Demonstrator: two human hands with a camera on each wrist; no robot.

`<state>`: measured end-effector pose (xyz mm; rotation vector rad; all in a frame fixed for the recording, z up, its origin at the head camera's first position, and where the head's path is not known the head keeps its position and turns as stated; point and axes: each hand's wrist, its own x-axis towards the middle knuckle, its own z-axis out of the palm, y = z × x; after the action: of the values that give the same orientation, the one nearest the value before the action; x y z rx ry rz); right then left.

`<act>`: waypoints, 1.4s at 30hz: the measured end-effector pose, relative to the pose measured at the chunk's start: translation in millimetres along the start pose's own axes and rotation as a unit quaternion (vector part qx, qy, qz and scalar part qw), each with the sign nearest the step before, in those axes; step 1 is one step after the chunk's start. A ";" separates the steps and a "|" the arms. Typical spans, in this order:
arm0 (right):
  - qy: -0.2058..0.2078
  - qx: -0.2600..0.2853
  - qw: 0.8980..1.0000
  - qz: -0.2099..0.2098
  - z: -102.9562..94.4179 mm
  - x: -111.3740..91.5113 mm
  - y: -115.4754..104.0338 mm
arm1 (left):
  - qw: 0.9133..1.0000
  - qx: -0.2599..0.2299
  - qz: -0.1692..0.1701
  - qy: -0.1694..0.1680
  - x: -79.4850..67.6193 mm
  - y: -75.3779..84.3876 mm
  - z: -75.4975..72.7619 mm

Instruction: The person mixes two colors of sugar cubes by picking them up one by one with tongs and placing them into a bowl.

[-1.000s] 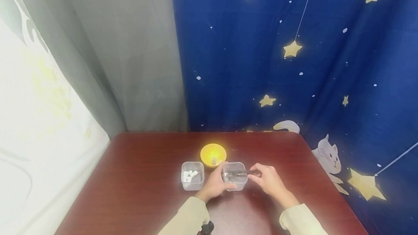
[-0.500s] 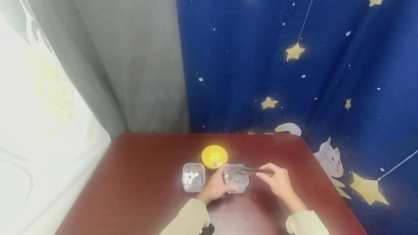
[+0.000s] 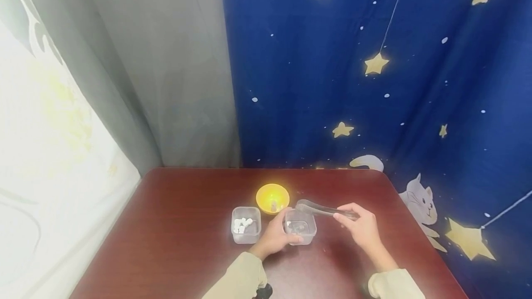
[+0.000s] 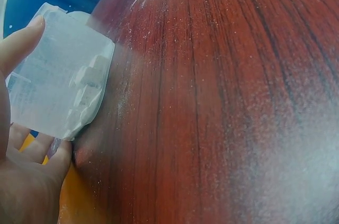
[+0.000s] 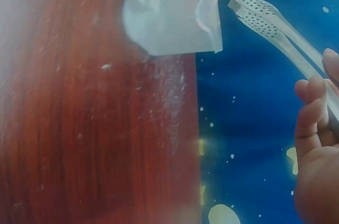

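My left hand (image 3: 277,234) holds a clear plastic container (image 3: 306,240) on the table, thumb on its near side. In the left wrist view, pale chunks (image 4: 87,83) show through the container's wall. My right hand (image 3: 361,225) grips metal tongs (image 3: 320,207), whose head lies over the container's far rim. The right wrist view shows the tongs' perforated heads (image 5: 259,17) close together, with a small pale bit at their tip; what it is cannot be made out. A yellow bowl (image 3: 266,193) stands just behind my left hand, with small pale pieces in it.
A second clear container (image 3: 246,239) with several white pieces (image 3: 241,225) stands left of my left hand. All of it rests on a dark red wooden table (image 3: 183,234). Grey and blue star-patterned curtains (image 3: 299,82) hang behind the far edge.
The tongs have come up out of the held container to its far rim, as my right hand moved right. My left hand keeps its hold on the container.
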<state>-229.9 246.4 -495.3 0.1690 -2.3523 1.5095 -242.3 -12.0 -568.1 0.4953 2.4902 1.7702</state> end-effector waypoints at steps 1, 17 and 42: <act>0.002 0.008 1.000 -0.001 1.0 0.1 -1.8 | 1.000 0.000 0.000 0.000 -0.4 -0.7 -0.5; 0.042 0.095 0.994 0.022 23.1 6.4 -21.6 | 1.000 0.007 -0.007 0.001 0.5 -11.0 0.5; 0.065 0.157 0.985 0.002 41.9 17.6 -66.8 | 1.000 -0.006 0.004 0.008 0.8 -5.5 1.4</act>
<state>-236.9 181.6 -447.7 0.1373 -2.0044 1.8275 -244.0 -12.1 -573.6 0.4930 2.4897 1.7967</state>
